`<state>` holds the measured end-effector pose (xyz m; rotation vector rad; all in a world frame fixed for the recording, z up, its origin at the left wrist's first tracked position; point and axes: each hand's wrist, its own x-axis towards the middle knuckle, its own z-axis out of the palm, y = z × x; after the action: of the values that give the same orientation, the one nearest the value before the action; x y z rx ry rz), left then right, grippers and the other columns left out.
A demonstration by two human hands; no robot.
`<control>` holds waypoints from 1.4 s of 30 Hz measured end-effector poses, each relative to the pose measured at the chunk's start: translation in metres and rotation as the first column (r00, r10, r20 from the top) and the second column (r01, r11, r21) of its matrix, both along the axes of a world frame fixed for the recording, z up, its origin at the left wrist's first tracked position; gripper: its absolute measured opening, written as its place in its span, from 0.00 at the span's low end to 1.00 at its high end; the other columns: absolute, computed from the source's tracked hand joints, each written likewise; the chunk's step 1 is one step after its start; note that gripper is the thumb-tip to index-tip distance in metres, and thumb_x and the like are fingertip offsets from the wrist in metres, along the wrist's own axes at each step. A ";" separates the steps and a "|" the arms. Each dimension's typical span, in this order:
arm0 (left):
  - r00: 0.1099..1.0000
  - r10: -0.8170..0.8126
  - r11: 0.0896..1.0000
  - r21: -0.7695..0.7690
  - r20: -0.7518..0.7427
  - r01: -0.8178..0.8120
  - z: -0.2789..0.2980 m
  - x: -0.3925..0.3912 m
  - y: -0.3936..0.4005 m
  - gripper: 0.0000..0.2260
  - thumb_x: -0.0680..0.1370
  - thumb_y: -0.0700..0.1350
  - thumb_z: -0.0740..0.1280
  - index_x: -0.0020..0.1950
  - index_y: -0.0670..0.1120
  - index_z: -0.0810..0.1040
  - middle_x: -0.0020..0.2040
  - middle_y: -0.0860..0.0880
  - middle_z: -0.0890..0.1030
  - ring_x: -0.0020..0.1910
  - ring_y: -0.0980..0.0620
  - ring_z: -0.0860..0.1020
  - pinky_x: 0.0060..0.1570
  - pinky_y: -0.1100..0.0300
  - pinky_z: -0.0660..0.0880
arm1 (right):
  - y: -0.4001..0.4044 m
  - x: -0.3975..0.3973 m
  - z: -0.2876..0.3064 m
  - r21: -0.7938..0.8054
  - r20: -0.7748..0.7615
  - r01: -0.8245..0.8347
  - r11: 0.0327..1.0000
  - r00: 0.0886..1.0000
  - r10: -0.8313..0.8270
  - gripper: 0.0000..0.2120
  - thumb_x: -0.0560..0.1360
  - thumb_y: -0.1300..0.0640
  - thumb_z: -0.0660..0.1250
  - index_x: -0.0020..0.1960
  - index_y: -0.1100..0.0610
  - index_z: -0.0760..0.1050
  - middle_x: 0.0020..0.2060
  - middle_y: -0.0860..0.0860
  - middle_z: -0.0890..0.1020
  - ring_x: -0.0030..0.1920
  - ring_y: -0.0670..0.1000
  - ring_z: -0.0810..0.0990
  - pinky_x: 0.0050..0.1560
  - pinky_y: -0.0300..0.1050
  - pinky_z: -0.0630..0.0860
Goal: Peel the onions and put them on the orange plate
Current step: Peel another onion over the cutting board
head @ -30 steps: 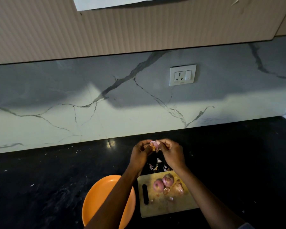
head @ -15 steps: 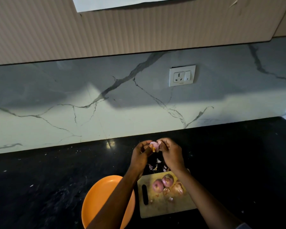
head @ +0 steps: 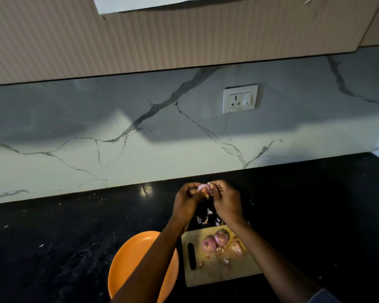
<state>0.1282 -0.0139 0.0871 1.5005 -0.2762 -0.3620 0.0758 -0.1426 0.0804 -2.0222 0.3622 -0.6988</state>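
Up high, both hands point(head: 208, 201) pinch onion point(head: 204, 188).

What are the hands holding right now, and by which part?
Both hands hold one small onion above the counter: the left hand grips its left side, the right hand pinches its right side.

Home kitchen: black counter point(head: 53, 237), marble backsplash point(head: 74, 132), wall socket point(head: 240, 98), chopping board point(head: 219, 272)

Our two forearms are bare from wrist to elbow, and both hands, the left hand point(head: 187, 202) and the right hand point(head: 227, 202), are ungloved; a grey-blue ribbed sleeve cuff point(head: 323, 297) shows on our right arm.
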 end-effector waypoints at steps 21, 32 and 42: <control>0.985 -0.103 0.994 -0.043 -0.135 0.098 0.006 0.004 0.002 0.10 0.79 0.39 0.69 0.60 0.41 0.78 0.49 0.46 0.85 0.47 0.53 0.83 0.47 0.61 0.79 | -0.005 0.009 -0.001 0.337 -0.095 -0.019 0.941 0.994 0.055 0.07 0.83 0.58 0.63 0.51 0.49 0.79 0.46 0.48 0.84 0.46 0.45 0.84 0.46 0.39 0.80; 0.967 0.008 0.994 -0.103 -0.253 -0.036 -0.001 0.004 0.008 0.08 0.79 0.43 0.71 0.57 0.42 0.79 0.51 0.43 0.85 0.47 0.52 0.82 0.48 0.58 0.78 | -0.017 0.005 -0.014 0.093 -0.237 -0.053 0.994 0.969 0.074 0.08 0.82 0.54 0.66 0.51 0.54 0.83 0.42 0.49 0.83 0.41 0.45 0.81 0.40 0.31 0.74; 0.971 0.031 0.989 -0.132 -0.238 -0.064 -0.003 0.006 0.010 0.08 0.78 0.42 0.71 0.54 0.42 0.76 0.45 0.44 0.84 0.46 0.47 0.80 0.48 0.54 0.77 | -0.016 0.005 -0.001 0.098 -0.174 -0.142 0.985 0.972 0.157 0.12 0.79 0.60 0.70 0.61 0.53 0.81 0.49 0.44 0.85 0.51 0.38 0.83 0.52 0.26 0.75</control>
<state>0.1338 -0.0042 0.0844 1.3108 -0.0748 -0.4689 0.0805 -0.1588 0.0792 -2.0131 0.3348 -0.4005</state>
